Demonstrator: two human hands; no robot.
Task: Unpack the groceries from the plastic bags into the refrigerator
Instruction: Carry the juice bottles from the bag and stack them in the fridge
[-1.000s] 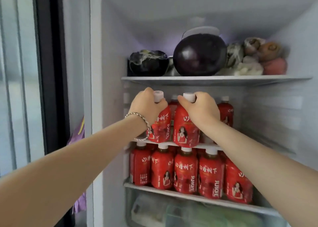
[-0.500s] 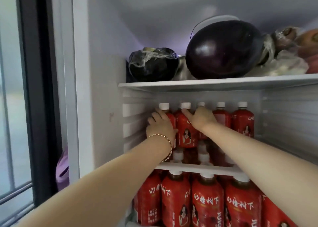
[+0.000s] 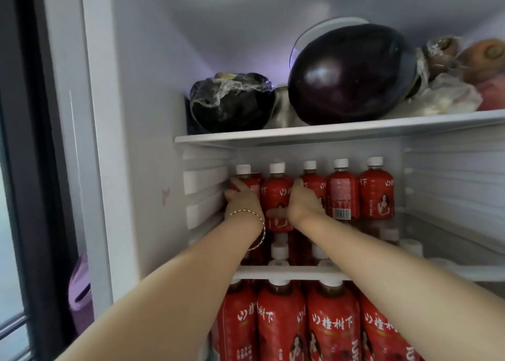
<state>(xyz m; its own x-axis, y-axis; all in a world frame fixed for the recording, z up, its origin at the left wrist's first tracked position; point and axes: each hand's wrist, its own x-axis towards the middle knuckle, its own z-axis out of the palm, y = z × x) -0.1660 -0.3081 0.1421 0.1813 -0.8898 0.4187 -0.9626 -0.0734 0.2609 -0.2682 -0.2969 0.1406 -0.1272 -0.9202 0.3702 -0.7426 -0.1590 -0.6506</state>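
Red juice bottles with white caps stand in a row at the back of the refrigerator's middle shelf. My left hand reaches deep in and grips the leftmost bottle beside the left wall. My right hand holds the second bottle from its right side, thumb pointing up; its fingers are hidden behind the hand. It covers the lower part of the third bottle. Two more bottles stand free to the right.
The top shelf carries a large eggplant, a wrapped dark eggplant and wrapped vegetables. A full row of bottles fills the shelf below. Something purple hangs outside, left of the fridge wall.
Both hands have pushed their bottles from the shelf's front edge to the back row, sliding down from the caps to the bodies. The camera has moved closer.
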